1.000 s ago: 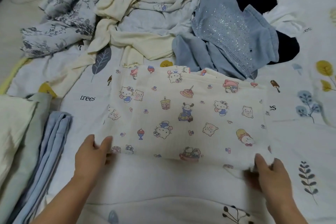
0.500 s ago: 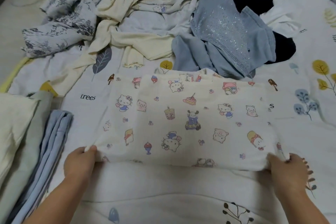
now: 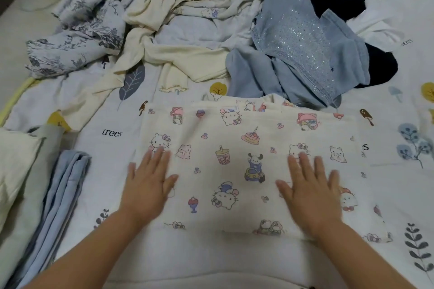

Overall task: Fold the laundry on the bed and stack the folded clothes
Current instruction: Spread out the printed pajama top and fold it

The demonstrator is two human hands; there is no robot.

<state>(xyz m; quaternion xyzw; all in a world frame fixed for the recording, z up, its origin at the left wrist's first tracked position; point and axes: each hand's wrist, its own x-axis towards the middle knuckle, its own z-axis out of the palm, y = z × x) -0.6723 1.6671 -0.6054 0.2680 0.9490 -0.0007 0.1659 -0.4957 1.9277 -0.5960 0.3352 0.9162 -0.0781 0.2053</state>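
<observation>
A cream cloth with a cartoon print [image 3: 234,152] lies folded into a flat rectangle on the bed in front of me. My left hand [image 3: 146,185] lies flat on its left part, fingers spread. My right hand [image 3: 310,187] presses flat on its right part, fingers straight. A stack of folded clothes sits at the left: a light blue piece [image 3: 60,197] beside a pale green and cream one [image 3: 21,171].
Unfolded laundry is heaped at the back: a grey floral cloth [image 3: 77,30], cream garments [image 3: 164,30], a sparkly blue denim piece [image 3: 303,47] and black clothes [image 3: 375,63]. The printed bedsheet [image 3: 399,171] spreads around, and the bed's left edge borders the floor [image 3: 14,21].
Both hands let go of the cartoon cloth's near corners and moved forward onto it. They now lie flat on its surface, and the cloth rests spread flat on the bed.
</observation>
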